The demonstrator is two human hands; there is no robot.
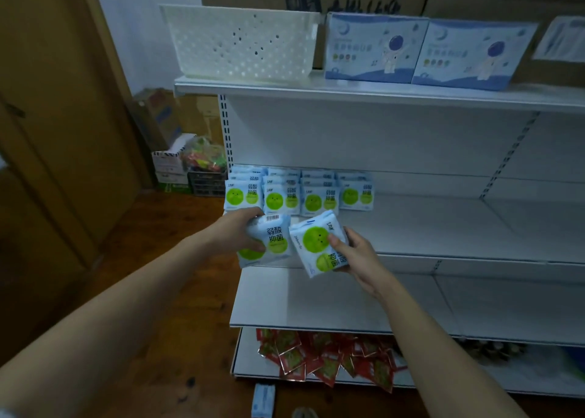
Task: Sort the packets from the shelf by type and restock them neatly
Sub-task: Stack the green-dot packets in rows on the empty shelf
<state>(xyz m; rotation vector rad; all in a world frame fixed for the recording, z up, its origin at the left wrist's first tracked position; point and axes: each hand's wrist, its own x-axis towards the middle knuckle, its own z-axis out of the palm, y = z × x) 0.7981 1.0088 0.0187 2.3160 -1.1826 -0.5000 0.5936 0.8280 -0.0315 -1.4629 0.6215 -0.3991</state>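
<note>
My left hand grips a light-blue packet with green circles, held in front of the middle shelf. Beside it, my right hand holds a second packet of the same kind, tilted, with the thumb pressed on its front. The two packets nearly touch. Behind them, several matching blue-and-green packets stand in neat rows at the left end of the middle shelf. A heap of red packets lies on the bottom shelf.
A white perforated basket and two blue boxes stand on the top shelf. One blue packet lies on the wooden floor. Cardboard boxes and a crate sit left of the shelving, next to a wooden door.
</note>
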